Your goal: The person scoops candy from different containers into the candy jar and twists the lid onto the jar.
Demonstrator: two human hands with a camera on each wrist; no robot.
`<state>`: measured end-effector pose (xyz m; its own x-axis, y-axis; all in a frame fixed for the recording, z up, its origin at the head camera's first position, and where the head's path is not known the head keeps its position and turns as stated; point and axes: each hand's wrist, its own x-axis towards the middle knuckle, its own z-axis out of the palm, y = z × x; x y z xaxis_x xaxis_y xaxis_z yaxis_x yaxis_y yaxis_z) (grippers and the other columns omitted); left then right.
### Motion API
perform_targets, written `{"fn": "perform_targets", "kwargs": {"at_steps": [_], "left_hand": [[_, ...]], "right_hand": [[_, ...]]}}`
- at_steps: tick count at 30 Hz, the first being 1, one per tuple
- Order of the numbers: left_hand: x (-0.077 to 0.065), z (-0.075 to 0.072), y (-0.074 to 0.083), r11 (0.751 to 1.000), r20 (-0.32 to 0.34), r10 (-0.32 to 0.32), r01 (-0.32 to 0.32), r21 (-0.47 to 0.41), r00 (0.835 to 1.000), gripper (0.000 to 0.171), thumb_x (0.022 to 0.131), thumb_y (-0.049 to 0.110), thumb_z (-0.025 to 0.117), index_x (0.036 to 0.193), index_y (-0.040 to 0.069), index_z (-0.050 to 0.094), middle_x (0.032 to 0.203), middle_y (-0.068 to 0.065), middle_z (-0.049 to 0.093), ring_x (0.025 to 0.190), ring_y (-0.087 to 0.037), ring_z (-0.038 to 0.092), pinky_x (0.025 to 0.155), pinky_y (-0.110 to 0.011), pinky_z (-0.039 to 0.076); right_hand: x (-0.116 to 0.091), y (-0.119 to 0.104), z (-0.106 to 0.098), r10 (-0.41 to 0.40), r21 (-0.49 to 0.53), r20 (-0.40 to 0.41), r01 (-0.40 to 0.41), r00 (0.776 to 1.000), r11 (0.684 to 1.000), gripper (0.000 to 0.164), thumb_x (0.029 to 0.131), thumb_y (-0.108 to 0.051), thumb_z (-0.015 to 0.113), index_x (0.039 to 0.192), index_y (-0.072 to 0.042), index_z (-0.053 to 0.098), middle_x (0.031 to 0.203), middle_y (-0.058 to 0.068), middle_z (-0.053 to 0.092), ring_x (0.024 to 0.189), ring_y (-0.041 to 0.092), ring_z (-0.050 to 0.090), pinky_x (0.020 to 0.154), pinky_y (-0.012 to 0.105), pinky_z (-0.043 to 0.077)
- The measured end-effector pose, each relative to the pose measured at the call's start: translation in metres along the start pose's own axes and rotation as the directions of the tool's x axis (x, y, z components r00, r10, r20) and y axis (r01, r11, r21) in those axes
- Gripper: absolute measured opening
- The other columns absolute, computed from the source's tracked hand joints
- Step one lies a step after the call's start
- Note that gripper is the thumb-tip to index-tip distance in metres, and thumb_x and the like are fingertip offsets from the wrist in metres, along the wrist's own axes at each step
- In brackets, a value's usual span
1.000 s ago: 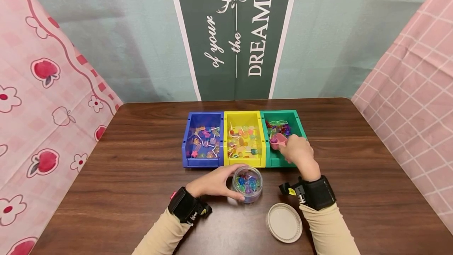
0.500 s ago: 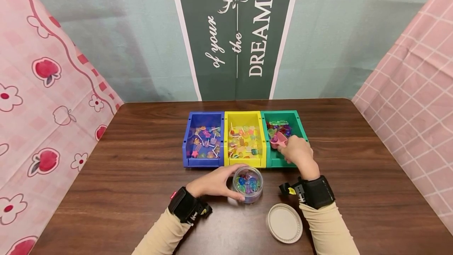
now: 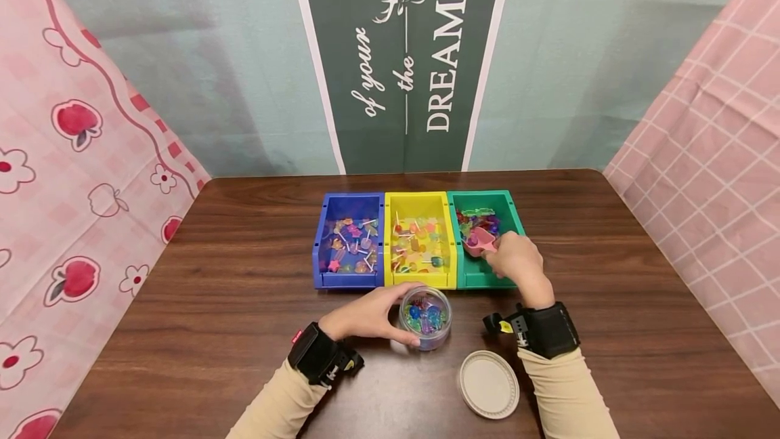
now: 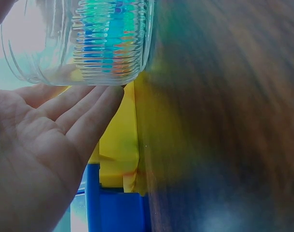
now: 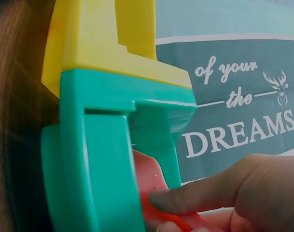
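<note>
My left hand (image 3: 368, 317) holds a clear ribbed jar (image 3: 434, 342) upright on the table, thumb on the near side and fingers along the far side. The jar has no lid on it and contains blue, green and purple translucent charms (image 3: 429, 316). Over in the green bin (image 3: 485, 280), my right hand (image 3: 518, 261) pinches the handle of a pink scoop (image 3: 480, 241). A purple piece sits in the scoop's bowl, beside a heap of colourful charms (image 3: 481, 219). In the right wrist view, the bin's front wall hides part of the scoop (image 5: 149, 171).
A yellow bin (image 3: 422, 281) and a blue bin (image 3: 349, 282), both with small lollipop-like charms, adjoin the green one on its left. A round cream lid (image 3: 489, 385) lies on the wooden table (image 3: 213, 276) between the jar and the right forearm.
My right hand has shifted slightly to the right and toward me, and the scoop has turned a little within the green bin. The left hand and jar stay put.
</note>
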<state>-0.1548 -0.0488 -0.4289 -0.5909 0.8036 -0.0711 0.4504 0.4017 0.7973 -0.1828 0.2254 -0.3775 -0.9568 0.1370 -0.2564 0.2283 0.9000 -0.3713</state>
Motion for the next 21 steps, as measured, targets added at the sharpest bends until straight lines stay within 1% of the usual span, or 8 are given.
{"fn": "perform_targets", "kwargs": {"at_steps": [3, 7, 15, 21], "left_hand": [[0.0, 0.0, 0.0, 1.0, -0.001, -0.002, 0.002, 0.003, 1.0, 0.086, 0.074, 0.041, 0.076, 0.144, 0.015, 0.034, 0.135, -0.003, 0.053, 0.123, -0.011, 0.045, 0.107, -0.04, 0.04], [0.0, 0.001, -0.001, 1.0, -0.002, -0.003, 0.003, 0.007, 1.0, 0.086, 0.073, 0.041, 0.076, 0.144, 0.014, 0.034, 0.135, -0.003, 0.053, 0.122, -0.011, 0.045, 0.107, -0.04, 0.041], [0.0, 0.001, 0.0, 1.0, 0.0, -0.007, 0.007, 0.002, 1.0, 0.086, 0.074, 0.04, 0.076, 0.144, 0.015, 0.034, 0.134, -0.003, 0.054, 0.122, -0.011, 0.046, 0.106, -0.04, 0.041], [0.0, 0.0, 0.0, 1.0, 0.002, -0.009, 0.009, -0.002, 1.0, 0.085, 0.074, 0.039, 0.076, 0.144, 0.015, 0.034, 0.133, -0.003, 0.055, 0.12, -0.011, 0.047, 0.105, -0.039, 0.043]], "right_hand": [[-0.002, 0.002, -0.003, -0.008, 0.006, -0.004, 0.008, 1.0, 1.0, 0.029, 0.088, -0.027, 0.06, 0.082, 0.0, 0.068, 0.051, 0.005, 0.06, 0.053, 0.02, 0.052, 0.043, 0.027, 0.038], [-0.005, 0.006, -0.009, -0.027, 0.017, 0.006, 0.027, 1.0, 0.999, 0.032, 0.089, -0.027, 0.06, 0.096, 0.004, 0.068, 0.052, 0.005, 0.06, 0.055, 0.02, 0.052, 0.045, 0.027, 0.037], [-0.009, 0.016, -0.019, -0.135, 0.105, -0.004, 0.135, 0.991, 0.985, 0.033, 0.089, -0.02, 0.062, 0.101, 0.009, 0.067, 0.053, 0.005, 0.06, 0.052, 0.018, 0.056, 0.049, 0.027, 0.038], [-0.012, 0.019, -0.025, -0.145, 0.152, -0.001, 0.144, 0.989, 0.978, 0.034, 0.09, -0.02, 0.062, 0.102, 0.011, 0.066, 0.055, 0.005, 0.061, 0.054, 0.019, 0.058, 0.048, 0.025, 0.04]]}}
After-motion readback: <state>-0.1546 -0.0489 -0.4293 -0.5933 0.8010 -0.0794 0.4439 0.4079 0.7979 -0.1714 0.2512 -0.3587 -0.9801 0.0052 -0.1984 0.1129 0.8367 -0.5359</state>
